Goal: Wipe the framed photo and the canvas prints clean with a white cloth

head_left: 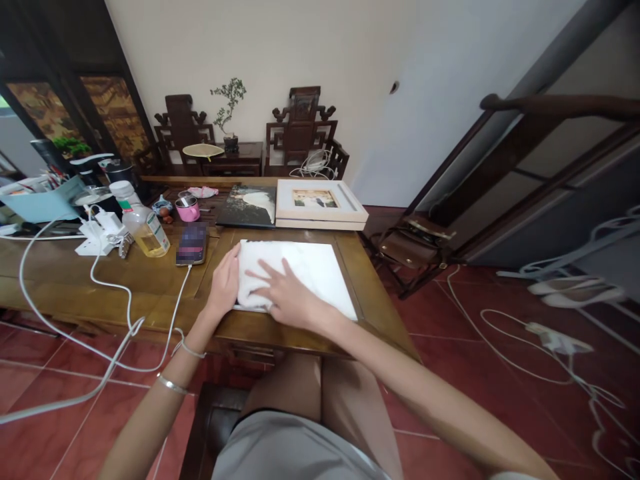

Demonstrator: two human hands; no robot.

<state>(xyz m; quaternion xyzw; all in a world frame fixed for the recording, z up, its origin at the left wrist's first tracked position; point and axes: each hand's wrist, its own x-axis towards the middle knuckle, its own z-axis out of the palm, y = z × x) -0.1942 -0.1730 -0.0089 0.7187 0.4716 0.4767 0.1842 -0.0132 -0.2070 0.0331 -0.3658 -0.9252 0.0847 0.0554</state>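
A flat white rectangle lies on the wooden table in front of me; its surface looks soft and padded, bunched up in a roll near the left end. A thin dark edge shows beneath its lower left side. My right hand rests on the padded part with fingers spread apart. Along the left edge, my left hand presses its side against the rectangle, fingers stretched out and pointing away from me. A phone on a white charging cable lies left of my left hand.
Behind the rectangle are a framed picture and a dark panel with a white shape. A pink cup, a bottle of yellow liquid and a white power strip stand left. Cables hang off the front edge of the table.
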